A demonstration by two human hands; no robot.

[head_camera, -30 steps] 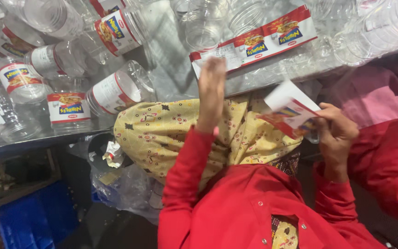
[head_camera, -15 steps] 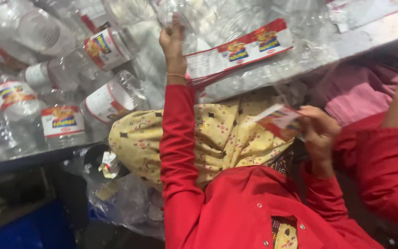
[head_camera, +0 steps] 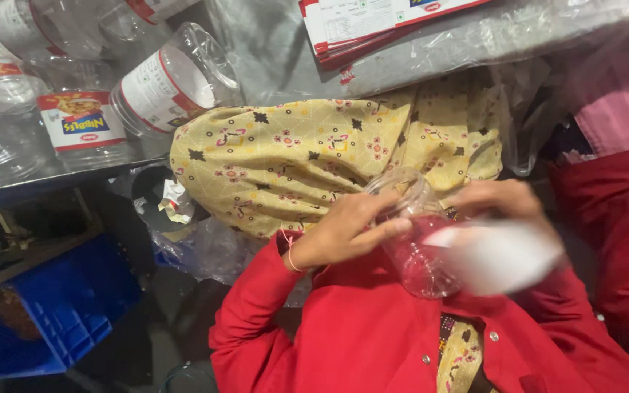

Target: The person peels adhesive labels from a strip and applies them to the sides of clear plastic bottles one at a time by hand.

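Note:
My left hand [head_camera: 343, 229] grips a clear, bare plastic jar [head_camera: 415, 258] close to my chest, fingers wrapped round its neck. My right hand [head_camera: 498, 200] holds a white label [head_camera: 502, 256] against the jar's side; the label is blurred with motion. Both arms are in red sleeves. A yellow patterned cloth [head_camera: 293, 156] lies over my lap just beyond the hands.
Several clear jars with red and white labels [head_camera: 81, 124] lie on the metal table edge [head_camera: 45, 182] at the upper left. A stack of flat labels [head_camera: 373, 25] rests under plastic sheet at the top. A blue crate [head_camera: 60, 313] sits below left. Another person's red sleeve [head_camera: 620, 240] is at the right.
My left hand reached up to the table, then came back down holding a clear jar. My right hand brought the label over to the jar.

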